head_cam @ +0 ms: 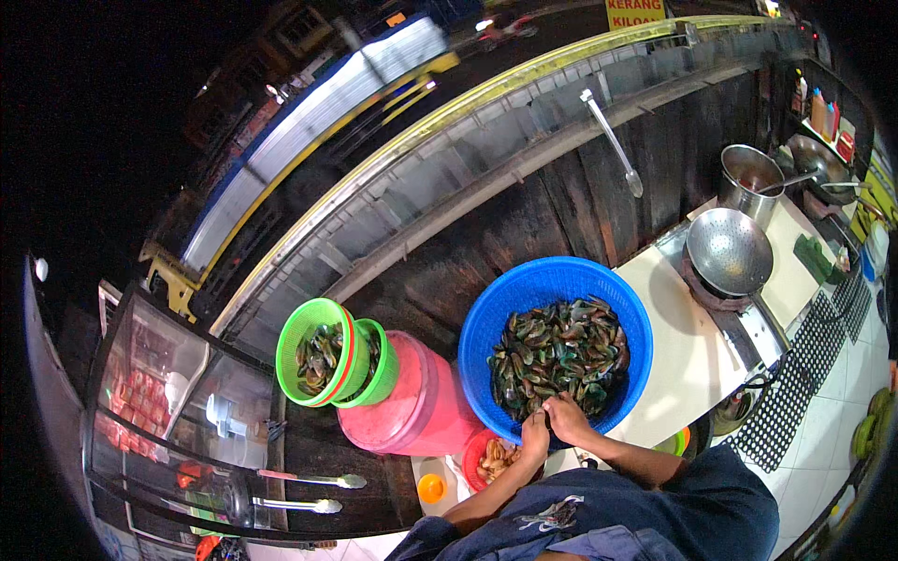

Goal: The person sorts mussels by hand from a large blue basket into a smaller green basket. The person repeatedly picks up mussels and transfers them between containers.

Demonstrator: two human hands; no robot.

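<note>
A blue plastic basket (pixel 484 329) stands before me with a large heap of dark green-brown mussels (pixel 561 343) in it. My left hand (pixel 537 433) and my right hand (pixel 567 416) meet at its near rim, fingers bent and fingertips together. Whatever lies between the fingers is mostly hidden and too small to make out. Under my left forearm, a red basket (pixel 473 463) holds tan-orange pieces that look like shelled mussel meat. Two green baskets, a front one (pixel 286 365) and one behind it (pixel 390 365), contain more mussels and rest on a pink lidded plastic drum (pixel 435 400).
A small orange bowl (pixel 431 488) sits left of the red basket. To the right, a perforated metal wok-shaped strainer (pixel 729 249) rests over a stove, near a tall steel pot (pixel 733 168) with a utensil. Tongs (pixel 614 144) hang on the dark boards; a glass case (pixel 231 379) stands left.
</note>
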